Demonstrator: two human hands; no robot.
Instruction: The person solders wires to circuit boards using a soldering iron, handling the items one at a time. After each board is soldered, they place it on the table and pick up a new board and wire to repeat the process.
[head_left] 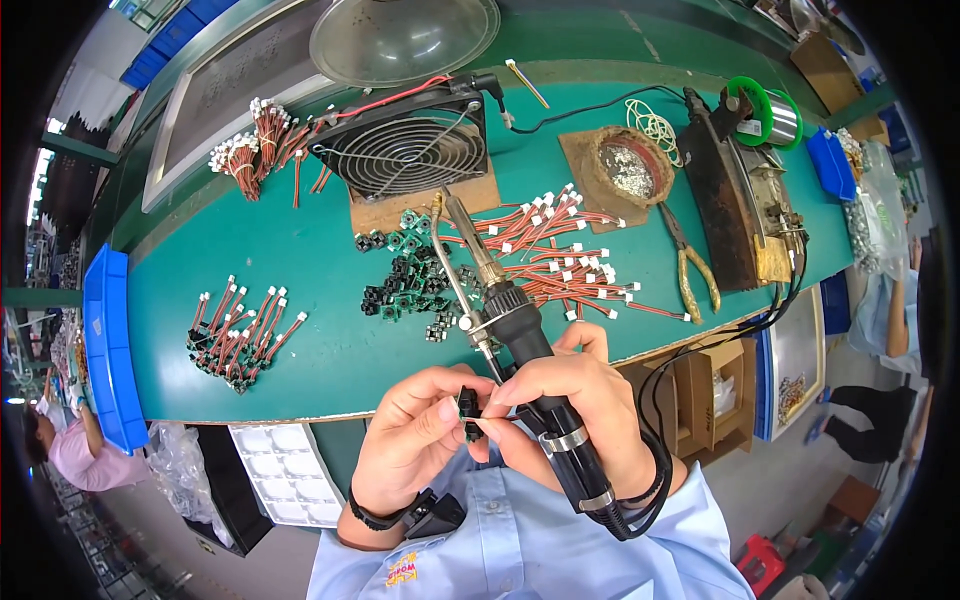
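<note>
Close to my chest, my left hand (418,425) is closed on a small black part with a green circuit board (469,408). My right hand (585,410) is wrapped round the black handle of a soldering iron (518,325), which has a thin metal tube clamped alongside. Its thumb and forefinger also pinch at the small part, and what lies between them is mostly hidden. The iron's tip points away from me, over the table. Beyond it lies a pile of small black and green parts (405,280). Red and black wires with white connectors (570,270) are spread to the right.
A fan (405,150) stands at the back. Right of it are a round dish (632,170), pliers (688,265), a metal fixture (745,200) and a solder spool (770,115). Wired parts (245,335) lie left, beside a blue bin (112,345). Black cables (690,345) trail from the iron rightward.
</note>
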